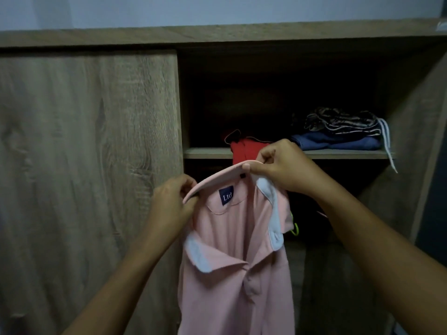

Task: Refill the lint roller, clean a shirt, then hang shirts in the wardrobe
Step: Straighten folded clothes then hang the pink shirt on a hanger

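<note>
A pink polo shirt point(232, 274) with white collar tips and a dark blue neck label hangs in front of the open wardrobe point(278, 97). My left hand point(169, 204) pinches the left end of its raised collar. My right hand point(285, 165) grips the collar's right end, a little higher. The shirt's body drops out of the bottom of the view. A neon green hanger point(295, 228) peeks out from behind the shirt's right shoulder; I cannot tell whether the shirt is on it.
The wardrobe's wooden sliding door point(89, 165) covers the left half. On the shelf point(338, 154) sit a red garment point(246, 149) and a stack of folded blue and patterned clothes point(338, 131). Below the shelf the compartment is dark.
</note>
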